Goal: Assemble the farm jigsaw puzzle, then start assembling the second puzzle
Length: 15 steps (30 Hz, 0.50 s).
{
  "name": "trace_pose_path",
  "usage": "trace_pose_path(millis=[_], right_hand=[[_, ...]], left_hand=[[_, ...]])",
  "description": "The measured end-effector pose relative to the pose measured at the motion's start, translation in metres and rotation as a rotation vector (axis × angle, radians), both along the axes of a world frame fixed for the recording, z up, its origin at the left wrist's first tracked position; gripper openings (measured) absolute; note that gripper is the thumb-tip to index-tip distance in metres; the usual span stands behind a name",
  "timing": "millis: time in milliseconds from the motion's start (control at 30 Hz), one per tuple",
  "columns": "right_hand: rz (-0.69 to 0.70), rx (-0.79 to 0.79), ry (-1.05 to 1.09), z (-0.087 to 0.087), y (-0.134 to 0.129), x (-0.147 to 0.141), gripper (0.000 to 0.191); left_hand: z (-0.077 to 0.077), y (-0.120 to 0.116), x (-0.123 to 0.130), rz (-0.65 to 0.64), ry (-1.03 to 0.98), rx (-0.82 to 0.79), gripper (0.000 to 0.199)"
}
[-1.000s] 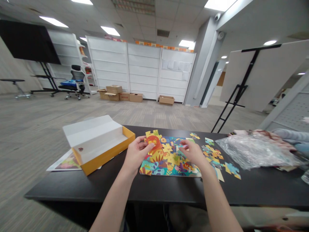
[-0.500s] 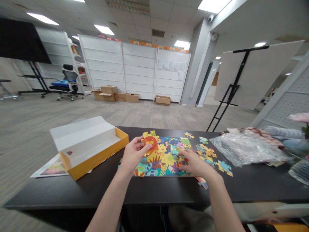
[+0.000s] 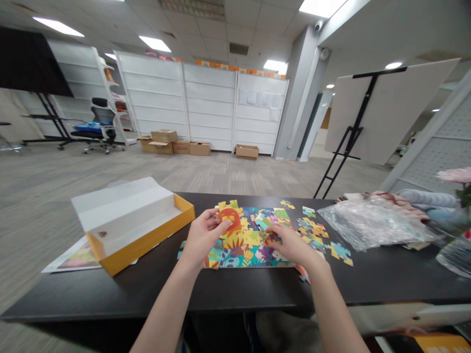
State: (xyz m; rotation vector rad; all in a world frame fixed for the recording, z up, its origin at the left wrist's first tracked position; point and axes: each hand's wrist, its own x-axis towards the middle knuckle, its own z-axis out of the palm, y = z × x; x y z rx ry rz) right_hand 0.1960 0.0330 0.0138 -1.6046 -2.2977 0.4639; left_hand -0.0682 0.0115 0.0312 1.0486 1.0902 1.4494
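Observation:
My left hand (image 3: 206, 234) pinches a joined section of jigsaw puzzle pieces (image 3: 228, 214) with an orange-maned lion face, the thumb lying over its front. My right hand (image 3: 292, 243) reaches over the right half of the puzzle, its thumb and fingertips curled around a small multicoloured puzzle piece (image 3: 270, 239). Part of that piece is hidden by the fingers. Under both hands lies the colourful puzzle picture (image 3: 235, 262), with yellow, teal and green areas. Loose puzzle pieces (image 3: 314, 230) are scattered right of my right hand. A reddish piece (image 3: 302, 273) sticks out below that wrist.
An open yellow box (image 3: 147, 240) with a white inside stands on the black table (image 3: 158, 289) at the left, over a printed sheet (image 3: 75, 255). A clear plastic bag (image 3: 379, 223) and folded cloth (image 3: 429, 201) lie at the right, near a pink flower (image 3: 454, 175).
My right hand has moved slightly left across the puzzle, bringing its fingertips closer to the lion section. My left hand keeps its hold. The whole view has shifted a little.

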Motion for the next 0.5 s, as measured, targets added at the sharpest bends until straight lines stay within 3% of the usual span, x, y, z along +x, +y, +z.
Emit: trace_pose_path(millis=[267,500], right_hand=[[0.051,0.048,0.047,-0.010,0.013,-0.002,0.032],[-0.026,0.259,0.132,-0.005,0.016,0.014,0.023]], left_hand=[[-0.005,-0.003,0.021,-0.127,0.109,-0.049,0.057],[-0.020,0.006,0.041,-0.234,0.241,-0.029,0.048]])
